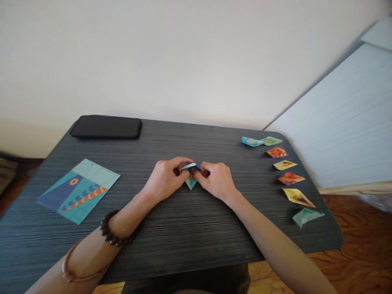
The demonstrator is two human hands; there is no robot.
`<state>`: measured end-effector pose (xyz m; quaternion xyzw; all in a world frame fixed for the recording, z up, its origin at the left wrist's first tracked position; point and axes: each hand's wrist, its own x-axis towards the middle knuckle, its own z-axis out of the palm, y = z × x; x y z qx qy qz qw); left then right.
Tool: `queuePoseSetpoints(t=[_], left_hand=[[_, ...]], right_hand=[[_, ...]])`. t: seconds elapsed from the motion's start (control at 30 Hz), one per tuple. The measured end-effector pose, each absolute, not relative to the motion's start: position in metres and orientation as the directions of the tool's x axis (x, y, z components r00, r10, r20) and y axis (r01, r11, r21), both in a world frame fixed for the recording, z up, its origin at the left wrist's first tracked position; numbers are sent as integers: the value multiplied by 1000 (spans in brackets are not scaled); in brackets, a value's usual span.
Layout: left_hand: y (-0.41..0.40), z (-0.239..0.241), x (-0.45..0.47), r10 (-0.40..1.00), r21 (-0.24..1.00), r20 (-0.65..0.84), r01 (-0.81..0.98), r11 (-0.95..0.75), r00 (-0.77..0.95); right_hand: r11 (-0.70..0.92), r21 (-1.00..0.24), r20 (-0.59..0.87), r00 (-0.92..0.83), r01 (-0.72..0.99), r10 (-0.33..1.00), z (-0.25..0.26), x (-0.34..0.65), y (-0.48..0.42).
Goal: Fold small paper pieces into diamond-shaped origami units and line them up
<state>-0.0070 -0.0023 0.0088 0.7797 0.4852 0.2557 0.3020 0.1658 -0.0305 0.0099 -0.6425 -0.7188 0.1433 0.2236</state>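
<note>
A small folded paper piece (190, 181), teal with a blue edge, sits at the middle of the dark striped table (183, 232). My left hand (167, 176) pinches its left side, fingers curled closed. My right hand (216, 179) pinches its right side the same way. Both hands rest on the tabletop with the paper's pointed tip showing below them. Most of the piece is hidden under my fingers. A bead bracelet (114, 234) and a thin bangle are on my left wrist.
A flat patterned teal sheet (78, 190) lies at the left. A black phone (106, 127) rests at the far left edge. Several small folded paper pieces (290, 178) line the table's right side. A pale blue mattress (346, 126) stands to the right.
</note>
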Motion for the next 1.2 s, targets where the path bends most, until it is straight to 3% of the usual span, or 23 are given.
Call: queuePoseSetpoints(t=[0.23, 0.47, 0.57, 0.67, 0.83, 1.0, 1.2], left_hand=[[-2, 7, -6, 897, 701, 148, 596, -392, 416], [5, 9, -15, 886, 692, 96, 610, -386, 453], [7, 12, -17, 894, 815, -13, 523, -250, 448], [7, 17, -16, 846, 956, -191, 288, 46, 497], [8, 21, -19, 749, 899, -295, -92, 427, 593], [10, 20, -23, 696, 826, -261, -218, 519, 669], [8, 14, -18, 751, 897, -253, -144, 418, 609]], right_hand=[[116, -509, 77, -89, 853, 993, 11, 169, -29], [353, -736, 294, -198, 577, 935, 0, 180, -29], [487, -730, 411, -260, 480, 873, -3, 182, -29], [576, -690, 509, -271, 438, 817, -4, 182, -29], [616, -630, 562, -270, 472, 782, -2, 182, -30], [614, -628, 556, -275, 479, 784, -2, 183, -30], [621, -623, 564, -276, 476, 778, -1, 182, -29]])
